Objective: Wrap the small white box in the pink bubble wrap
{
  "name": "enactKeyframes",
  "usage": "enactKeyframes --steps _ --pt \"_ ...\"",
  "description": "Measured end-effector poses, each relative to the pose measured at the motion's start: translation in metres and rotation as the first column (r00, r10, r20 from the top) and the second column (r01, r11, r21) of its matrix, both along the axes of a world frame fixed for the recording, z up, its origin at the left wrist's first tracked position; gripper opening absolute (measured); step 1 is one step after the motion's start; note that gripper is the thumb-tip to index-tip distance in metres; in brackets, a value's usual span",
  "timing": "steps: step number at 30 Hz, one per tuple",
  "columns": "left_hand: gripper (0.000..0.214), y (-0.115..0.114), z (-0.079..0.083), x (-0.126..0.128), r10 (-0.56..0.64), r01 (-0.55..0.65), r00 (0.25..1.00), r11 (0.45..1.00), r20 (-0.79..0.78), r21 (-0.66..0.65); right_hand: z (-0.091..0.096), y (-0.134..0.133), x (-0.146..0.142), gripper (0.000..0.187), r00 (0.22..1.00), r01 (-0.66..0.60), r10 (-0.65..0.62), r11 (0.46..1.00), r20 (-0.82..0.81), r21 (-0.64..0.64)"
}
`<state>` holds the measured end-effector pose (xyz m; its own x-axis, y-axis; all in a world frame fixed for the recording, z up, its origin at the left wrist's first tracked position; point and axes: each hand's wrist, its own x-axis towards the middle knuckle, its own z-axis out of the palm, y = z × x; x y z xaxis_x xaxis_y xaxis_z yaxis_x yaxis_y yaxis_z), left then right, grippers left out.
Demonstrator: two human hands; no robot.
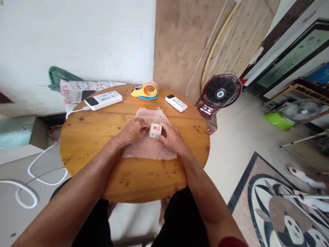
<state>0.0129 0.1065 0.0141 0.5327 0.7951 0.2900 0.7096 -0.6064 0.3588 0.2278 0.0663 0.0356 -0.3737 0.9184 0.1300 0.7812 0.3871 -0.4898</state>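
Observation:
A small white box with a red label (pixel 155 130) rests on a sheet of pink bubble wrap (pixel 149 149) spread at the middle of a round wooden table (pixel 84 137). My left hand (pixel 135 129) grips the box from its left side. My right hand (pixel 172 137) grips it from the right, with the fingers curled on the box's near edge. Both forearms reach in from the bottom of the view.
At the table's far edge lie a white power bank (pixel 104 100) with a white cable, an orange and blue tape dispenser (pixel 145 91) and a smaller white device (pixel 176 103). A dark fan (pixel 221 91) stands right of the table. A panda rug (pixel 285 209) covers the floor at right.

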Motion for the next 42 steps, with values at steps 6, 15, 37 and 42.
enactKeyframes --steps 6,15,37,42 --pt "0.028 0.0003 -0.0014 -0.0006 -0.010 0.010 1.000 1.000 -0.001 0.015 -0.0041 0.0018 0.0008 0.059 1.000 -0.004 0.005 1.000 -0.018 0.017" --pt "0.028 0.0013 -0.0027 -0.0016 -0.020 0.020 1.000 1.000 0.014 0.008 -0.0041 0.0026 0.0017 0.059 0.999 -0.023 0.023 1.000 -0.032 0.013" --pt "0.030 0.0010 -0.0021 -0.0010 -0.021 0.021 1.000 1.000 0.003 0.004 0.0011 -0.0015 0.0011 0.054 1.000 -0.019 0.019 1.000 -0.021 0.006" --pt "0.030 0.0004 -0.0015 -0.0011 -0.021 0.021 1.000 1.000 0.007 0.006 0.0023 -0.0024 0.0007 0.054 1.000 -0.021 0.021 1.000 -0.007 0.012"
